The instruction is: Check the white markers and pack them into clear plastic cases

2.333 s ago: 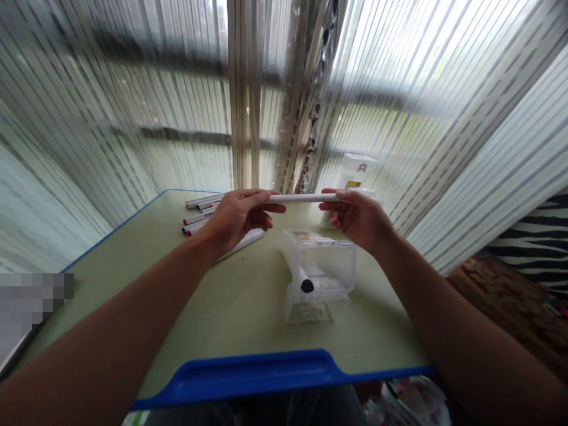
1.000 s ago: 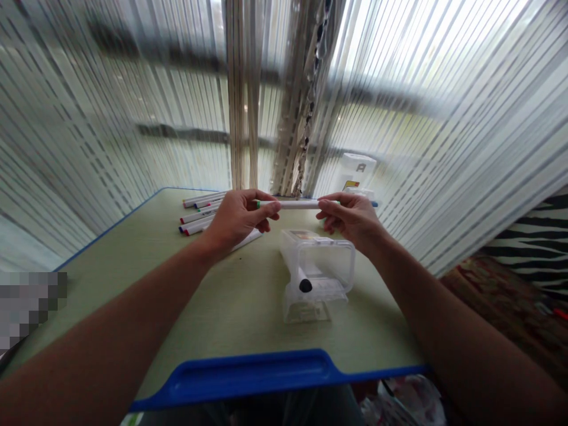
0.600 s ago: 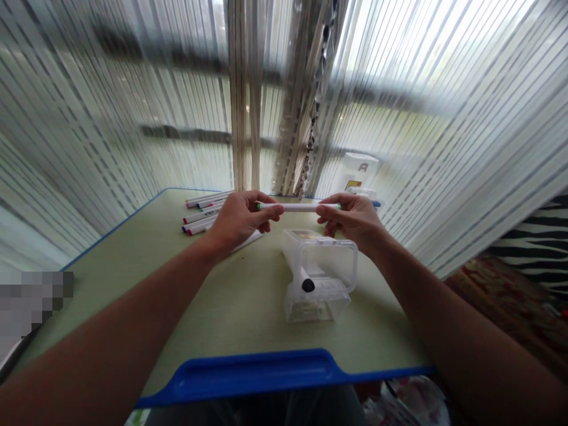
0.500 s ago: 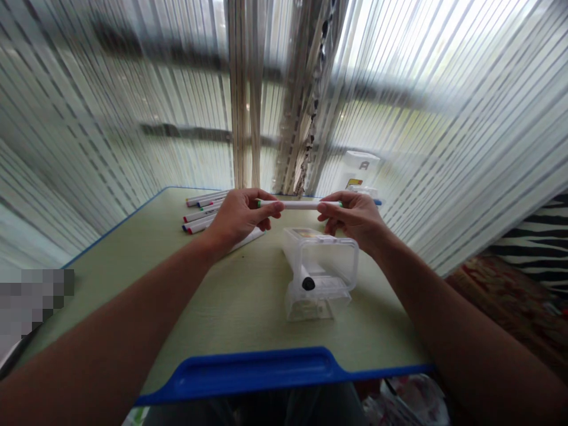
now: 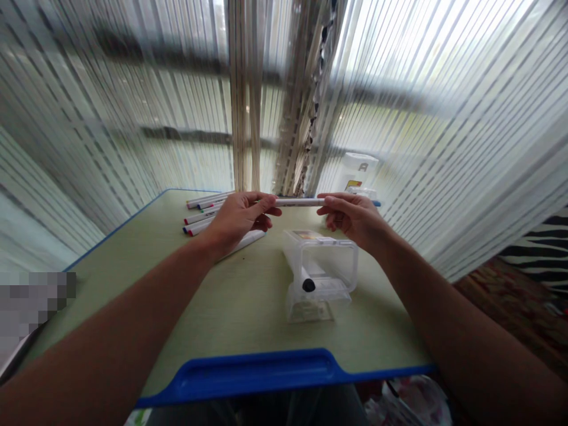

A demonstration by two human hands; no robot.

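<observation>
A white marker pen (image 5: 300, 202) is held level above the table, one end in each hand. My left hand (image 5: 246, 214) pinches its left end between thumb and fingers, hiding that tip. At the other end, my right hand (image 5: 350, 214) is closed on it the same way. Below the pen, a clear plastic case (image 5: 328, 260) lies on its side with its open end toward me and its lid folded down. A pen with a black end (image 5: 308, 285) rests inside. Several white markers (image 5: 199, 221) with coloured ends lie beside and partly behind my left hand.
The pale green table (image 5: 248, 307) has a blue rim with a tray groove (image 5: 257, 370) along its near edge. A white container (image 5: 358, 171) stands at the back right, before striped sheer curtains (image 5: 177, 89). A plastic bag (image 5: 412, 399) is below the table at right.
The marker between my hands has turned about its length: dark print now shows on its barrel, and its green ends are hidden by my fingers. Both hands stay nearly in place.
</observation>
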